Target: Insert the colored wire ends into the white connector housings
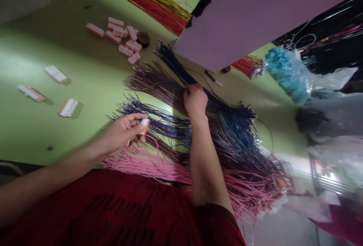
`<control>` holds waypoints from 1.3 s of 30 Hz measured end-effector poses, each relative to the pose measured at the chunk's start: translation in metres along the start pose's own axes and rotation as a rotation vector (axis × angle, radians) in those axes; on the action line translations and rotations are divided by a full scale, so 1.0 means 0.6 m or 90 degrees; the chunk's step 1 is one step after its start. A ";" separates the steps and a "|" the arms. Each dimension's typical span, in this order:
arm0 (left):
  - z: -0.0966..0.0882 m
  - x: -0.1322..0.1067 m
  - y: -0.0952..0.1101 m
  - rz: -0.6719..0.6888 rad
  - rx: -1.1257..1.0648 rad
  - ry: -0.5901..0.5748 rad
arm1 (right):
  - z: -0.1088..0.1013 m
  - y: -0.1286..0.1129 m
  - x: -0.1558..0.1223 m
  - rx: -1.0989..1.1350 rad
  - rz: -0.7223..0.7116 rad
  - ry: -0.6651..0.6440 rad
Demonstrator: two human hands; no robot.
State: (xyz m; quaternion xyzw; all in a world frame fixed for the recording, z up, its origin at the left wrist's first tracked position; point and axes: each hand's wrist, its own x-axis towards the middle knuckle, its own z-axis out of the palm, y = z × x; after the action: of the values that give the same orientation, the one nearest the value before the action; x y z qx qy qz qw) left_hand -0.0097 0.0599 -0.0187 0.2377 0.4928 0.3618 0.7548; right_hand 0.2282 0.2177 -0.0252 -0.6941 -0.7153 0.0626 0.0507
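Note:
My left hand (124,130) is closed around a white and orange connector housing (145,125), held above the left ends of the wires. A pink wire curves away just beside that connector. More orange shows under the fingers, but its shape is mostly hidden. My right hand (196,100) is curled with fingertips down between the brown wires (153,81) and the dark blue wires (178,66); whatever it pinches is hidden. Nearer me lie purple-blue wires (170,129) and a thick bundle of pink wires (159,164), all with metal terminals at bundle ends.
Loose connectors (68,108) lie at left, with a pile of connectors (119,32) beside a dark tape roll (143,39). Red wires (147,6) and yellow wires pass behind a pale purple panel (235,19). A small tool (213,78) and a bag of teal pieces (286,74) lie rightward.

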 end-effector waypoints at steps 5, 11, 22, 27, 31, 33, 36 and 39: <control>0.001 -0.001 0.002 -0.001 -0.009 0.001 | -0.010 0.021 -0.001 0.115 0.014 0.092; -0.003 0.002 -0.002 0.000 0.005 -0.008 | -0.088 0.016 -0.082 0.360 -0.003 0.222; 0.007 0.000 -0.001 0.043 -0.022 0.023 | -0.019 -0.071 -0.258 0.467 -0.082 -0.117; 0.004 -0.001 0.003 0.035 -0.051 -0.009 | -0.021 -0.068 -0.253 0.459 -0.117 -0.075; -0.001 0.000 0.000 0.021 -0.068 -0.021 | -0.028 -0.075 -0.250 0.438 -0.155 -0.042; -0.003 0.002 -0.001 0.017 -0.073 -0.024 | -0.030 -0.078 -0.249 0.418 -0.156 -0.046; -0.006 0.003 -0.003 0.020 -0.073 -0.031 | -0.031 -0.081 -0.246 0.400 -0.167 -0.054; -0.007 0.004 -0.006 0.025 -0.070 -0.030 | -0.031 -0.085 -0.241 0.413 -0.178 -0.067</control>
State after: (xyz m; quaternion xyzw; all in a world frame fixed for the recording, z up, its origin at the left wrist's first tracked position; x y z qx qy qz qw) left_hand -0.0121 0.0598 -0.0243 0.2141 0.4495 0.3973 0.7709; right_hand 0.1854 0.0721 0.0031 -0.5332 -0.7480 0.3146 0.2393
